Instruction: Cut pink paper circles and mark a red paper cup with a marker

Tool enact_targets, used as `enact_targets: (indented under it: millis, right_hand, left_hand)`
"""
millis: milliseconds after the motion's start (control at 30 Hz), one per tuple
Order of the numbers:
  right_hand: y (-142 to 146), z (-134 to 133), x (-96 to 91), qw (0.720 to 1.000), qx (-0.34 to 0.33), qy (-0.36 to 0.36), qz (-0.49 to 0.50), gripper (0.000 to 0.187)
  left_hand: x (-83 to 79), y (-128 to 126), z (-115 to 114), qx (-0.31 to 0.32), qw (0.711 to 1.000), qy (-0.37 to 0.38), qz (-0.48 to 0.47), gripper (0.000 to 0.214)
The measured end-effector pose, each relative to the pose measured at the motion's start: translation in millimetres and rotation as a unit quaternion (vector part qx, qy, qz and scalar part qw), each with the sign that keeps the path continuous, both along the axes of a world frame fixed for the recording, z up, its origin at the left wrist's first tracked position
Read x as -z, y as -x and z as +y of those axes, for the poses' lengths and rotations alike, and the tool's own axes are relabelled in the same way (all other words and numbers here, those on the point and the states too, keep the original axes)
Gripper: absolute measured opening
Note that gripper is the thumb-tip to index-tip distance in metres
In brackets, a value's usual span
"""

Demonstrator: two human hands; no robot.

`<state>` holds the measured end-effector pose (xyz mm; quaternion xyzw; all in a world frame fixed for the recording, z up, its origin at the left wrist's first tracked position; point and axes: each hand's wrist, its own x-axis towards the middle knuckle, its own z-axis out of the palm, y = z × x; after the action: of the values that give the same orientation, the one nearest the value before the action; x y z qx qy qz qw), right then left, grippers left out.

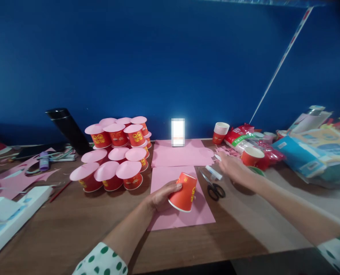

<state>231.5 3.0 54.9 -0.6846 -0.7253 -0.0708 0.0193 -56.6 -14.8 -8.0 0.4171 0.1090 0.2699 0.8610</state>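
My left hand (pixel 164 196) is wrapped round a red paper cup (pixel 183 193), which it holds tilted with its wide rim downward over a pink paper sheet (pixel 170 219). Further off, my right hand (pixel 230 166) has its fingers closed, and a small white piece (pixel 217 157) shows at the fingertips; its kind is unclear. Close to that hand lie a white glue stick (pixel 214 172) and scissors with black handles (pixel 216 191). To the left, several red cups (pixel 133 181) stand in stacked rows, topped with pink paper discs (pixel 128 169).
Against the blue wall stands a bright blurred phone-like rectangle (pixel 178 132) behind more pink paper (pixel 181 154). At right are nested cups (pixel 220 133), a red cup bag (pixel 238 136) and a blue package (pixel 304 152). A black bottle (pixel 69 130) and white power strip (pixel 18 217) are at left.
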Motion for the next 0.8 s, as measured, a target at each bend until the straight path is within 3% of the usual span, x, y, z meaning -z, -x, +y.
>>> enact_targets:
  millis: [200, 333, 433, 567, 800]
  right_hand:
    - [5.8, -16.7, 4.2, 0.996, 0.016, 0.017, 0.085, 0.028]
    - [7.0, -19.3, 17.0, 0.997, 0.029, 0.027, 0.067, 0.034]
    - [7.3, -18.5, 23.6, 0.997, 0.030, 0.031, 0.062, 0.026]
    - [6.5, -18.5, 24.9, 0.997, 0.034, 0.034, 0.058, 0.022]
    - [-2.5, -13.1, 30.1, 0.996, 0.060, 0.017, 0.058, 0.031]
  left_hand:
    - [-1.0, 0.8, 0.1, 0.004, 1.000, -0.003, 0.006, 0.045]
    - [-2.0, 0.3, -0.9, -0.001, 1.000, 0.003, 0.007, 0.046]
    - [-2.6, 0.3, -1.6, -0.002, 1.000, 0.006, 0.008, 0.045]
    - [-3.9, 0.0, -2.2, -0.001, 1.000, 0.005, 0.011, 0.046]
    - [-2.7, -1.0, -1.4, -0.003, 1.000, 0.010, -0.002, 0.044]
